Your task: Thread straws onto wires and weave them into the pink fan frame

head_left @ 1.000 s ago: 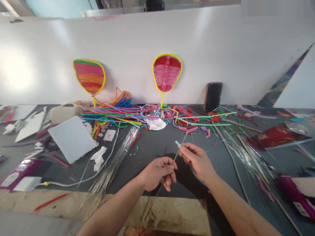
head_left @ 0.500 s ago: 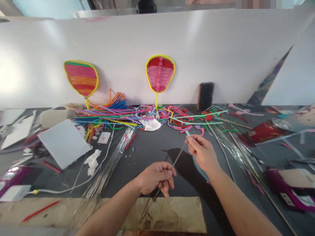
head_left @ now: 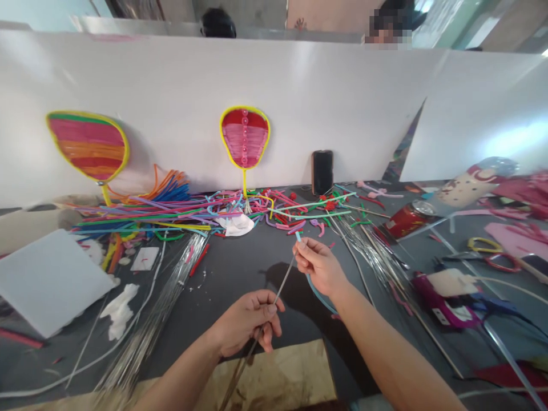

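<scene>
My left hand (head_left: pixel 247 319) is pinched round a thin metal wire (head_left: pixel 283 278) that slants up to the right. My right hand (head_left: pixel 319 265) grips the wire's upper end together with a light blue tube (head_left: pixel 315 291), whose tip shows above the fingers and whose length curves down below the hand. Both hands hover over the dark tabletop (head_left: pixel 240 268) near its front edge.
A heap of coloured tubes (head_left: pixel 171 205) lies along the back, below two fan-shaped pieces (head_left: pixel 245 137) on the white partition. A phone (head_left: pixel 322 171) leans there. Wire bundles (head_left: pixel 171 291) lie left and right. White board (head_left: pixel 47 279) left; red can (head_left: pixel 406 220), scissors (head_left: pixel 483 251) right.
The view has swung to the right, showing more of the right side of the table. My right hand has drawn slightly closer to my left along the wire; both keep their grip.
</scene>
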### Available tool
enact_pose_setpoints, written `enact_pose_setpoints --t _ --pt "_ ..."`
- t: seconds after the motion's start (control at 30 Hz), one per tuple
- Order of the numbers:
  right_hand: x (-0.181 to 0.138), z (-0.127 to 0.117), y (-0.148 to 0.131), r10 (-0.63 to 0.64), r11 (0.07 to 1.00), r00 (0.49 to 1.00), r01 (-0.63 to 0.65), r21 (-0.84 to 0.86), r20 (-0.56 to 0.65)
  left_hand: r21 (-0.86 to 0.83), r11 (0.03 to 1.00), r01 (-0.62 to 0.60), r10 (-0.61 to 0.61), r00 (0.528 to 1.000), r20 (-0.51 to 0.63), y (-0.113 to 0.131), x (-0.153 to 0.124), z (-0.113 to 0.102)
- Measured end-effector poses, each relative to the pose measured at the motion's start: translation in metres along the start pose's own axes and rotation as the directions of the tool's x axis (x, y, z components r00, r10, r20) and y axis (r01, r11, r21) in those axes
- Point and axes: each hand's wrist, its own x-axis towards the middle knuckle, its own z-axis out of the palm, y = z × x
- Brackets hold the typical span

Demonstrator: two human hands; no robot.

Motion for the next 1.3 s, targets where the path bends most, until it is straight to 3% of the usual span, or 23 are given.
enact_pose_setpoints --t 0.33,0.5,0.7,0.87,1.03,1.3 --pt "-0.008 0.021 0.018 0.053 0.979 0.995 -0.034 -0.200 0.088 -0.010 0.993 -0.120 0.118 0.984 -0.132 0.000 0.002 0.006" --pt "-0.007 0.019 0.017 -0.063 0.918 0.997 0.071 -0.390 0.033 0.012 0.979 -0.205 0.203 0.953 -0.226 -0.001 0.004 0.015" --pt "-0.007 0.013 0.011 -0.262 0.762 0.964 0.239 -0.601 0.052 -0.088 0.978 -0.188 0.151 0.937 -0.316 0.004 0.007 0.021" --pt "-0.010 0.013 0.007 -0.373 0.658 0.922 0.342 -0.671 0.104 -0.119 0.973 -0.198 0.144 0.921 -0.362 0.010 0.009 0.024" --pt "-0.011 0.012 0.003 -0.376 0.657 0.920 0.349 -0.669 0.110 -0.125 0.968 -0.217 0.163 0.924 -0.346 0.013 0.010 0.026" --pt "-0.006 0.010 0.008 -0.256 0.723 0.963 0.248 -0.645 0.084 -0.151 0.947 -0.284 0.225 0.920 -0.321 0.008 0.016 0.021"
